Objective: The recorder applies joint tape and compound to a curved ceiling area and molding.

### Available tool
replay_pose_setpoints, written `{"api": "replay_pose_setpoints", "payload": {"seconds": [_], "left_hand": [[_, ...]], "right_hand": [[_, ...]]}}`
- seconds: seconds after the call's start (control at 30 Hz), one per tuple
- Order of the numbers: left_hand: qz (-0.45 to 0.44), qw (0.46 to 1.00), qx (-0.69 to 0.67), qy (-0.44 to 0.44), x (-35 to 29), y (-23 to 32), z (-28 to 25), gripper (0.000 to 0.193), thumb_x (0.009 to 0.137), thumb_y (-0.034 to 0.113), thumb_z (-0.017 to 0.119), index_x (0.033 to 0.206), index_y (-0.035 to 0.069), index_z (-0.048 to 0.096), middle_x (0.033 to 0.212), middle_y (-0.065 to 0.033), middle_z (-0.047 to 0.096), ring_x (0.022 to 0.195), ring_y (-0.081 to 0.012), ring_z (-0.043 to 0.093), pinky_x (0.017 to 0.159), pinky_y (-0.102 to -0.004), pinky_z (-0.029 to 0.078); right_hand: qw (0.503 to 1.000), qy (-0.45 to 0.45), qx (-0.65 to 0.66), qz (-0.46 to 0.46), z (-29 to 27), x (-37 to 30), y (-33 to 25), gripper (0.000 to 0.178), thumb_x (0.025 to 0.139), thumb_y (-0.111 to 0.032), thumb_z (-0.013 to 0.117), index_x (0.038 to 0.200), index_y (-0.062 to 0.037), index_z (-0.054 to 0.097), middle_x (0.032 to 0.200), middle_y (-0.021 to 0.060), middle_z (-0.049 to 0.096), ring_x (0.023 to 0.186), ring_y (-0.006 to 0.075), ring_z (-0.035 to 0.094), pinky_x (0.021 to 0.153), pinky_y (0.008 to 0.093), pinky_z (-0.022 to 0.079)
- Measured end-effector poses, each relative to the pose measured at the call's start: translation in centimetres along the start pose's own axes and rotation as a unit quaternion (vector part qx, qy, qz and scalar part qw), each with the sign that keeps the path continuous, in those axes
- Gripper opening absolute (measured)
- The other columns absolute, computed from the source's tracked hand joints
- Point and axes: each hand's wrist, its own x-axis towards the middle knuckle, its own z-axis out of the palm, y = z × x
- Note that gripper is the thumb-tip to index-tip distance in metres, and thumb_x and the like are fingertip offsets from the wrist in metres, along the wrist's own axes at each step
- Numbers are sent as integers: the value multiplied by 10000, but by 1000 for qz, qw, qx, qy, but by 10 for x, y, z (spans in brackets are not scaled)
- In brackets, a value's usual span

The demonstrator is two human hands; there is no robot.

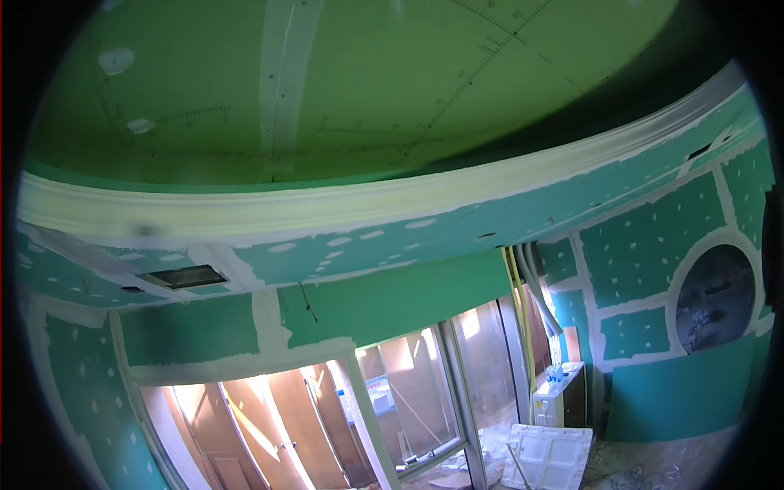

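Neither hand is visible, so one cannot tell how open the fingers are or what they hold. The pale cornice (pixel 392 202) curves from nine o'clock through twelve to two; probably stiff and brittle, it is best held gently along its lower edge.

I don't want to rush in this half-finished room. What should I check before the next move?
1. Hands visible: not ok; neither is in view.
2. Long curved cream moulding in place along the green overhead board: ok.
3. Thin dark cable tucked away: not ok; it hangs down.
4. Dark rectangular ceiling opening covered: cannot tell.
5. Dull brown floor beside the square white panel swept: not ok; debris lies there.
6. Curved teal sheet firmly fixed: cannot tell.
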Motion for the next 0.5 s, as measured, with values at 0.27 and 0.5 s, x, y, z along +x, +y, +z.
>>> {"api": "replay_pose_setpoints", "payload": {"seconds": [0.27,0.5], "left_hand": [[38,988,-83,-126,-14,4,63,461,970,544,592,1027,118,759,900,-167,737,832,-311,697,755,-435,534],[122,921,-182,-321,19,50,197,476,965,548,602,1033,102,754,897,-164,737,813,-304,695,743,-428,536]], "right_hand": [[999,-1,-37,2,-46,-123,33,431,1034,-481,480,1115,-117,697,1106,190,690,1055,372,653,884,512,501],[988,56,-116,89,-133,-312,48,447,1043,-488,459,1151,-128,700,1154,168,696,1103,349,654,924,500,506]]}}
